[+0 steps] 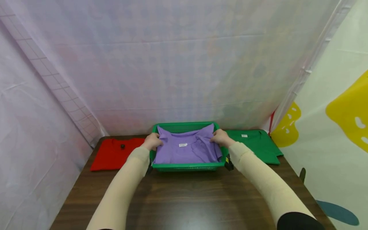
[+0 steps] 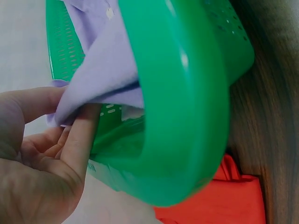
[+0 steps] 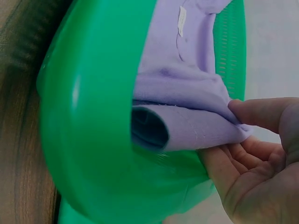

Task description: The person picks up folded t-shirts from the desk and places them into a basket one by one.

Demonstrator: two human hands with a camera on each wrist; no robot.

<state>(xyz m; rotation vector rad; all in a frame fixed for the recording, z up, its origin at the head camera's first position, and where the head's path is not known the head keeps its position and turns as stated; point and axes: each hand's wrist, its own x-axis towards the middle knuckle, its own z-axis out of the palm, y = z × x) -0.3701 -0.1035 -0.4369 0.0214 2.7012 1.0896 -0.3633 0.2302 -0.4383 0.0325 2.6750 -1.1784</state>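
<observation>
A purple T-shirt point(image 1: 184, 150) with a white neck label lies inside a green plastic basket point(image 1: 187, 165). At its left shoulder my left hand point(image 1: 152, 141) pinches the cloth between thumb and fingers, close to the basket's end. The left wrist view shows the purple fabric point(image 2: 105, 60) draped over those fingers. On the opposite side my right hand point(image 1: 222, 138) pinches the other shoulder; in the right wrist view the rolled sleeve opening point(image 3: 152, 128) hangs just inside the rim. Both corners of the T-shirt are raised toward the basket's back edge.
A folded red garment point(image 1: 107, 156) with a small dark object point(image 1: 122, 146) on it lies left of the basket. To the right is a folded green T-shirt point(image 1: 258, 145). All rest on a dark wooden table point(image 1: 184, 198), with a pale fabric curtain point(image 1: 184, 70) behind.
</observation>
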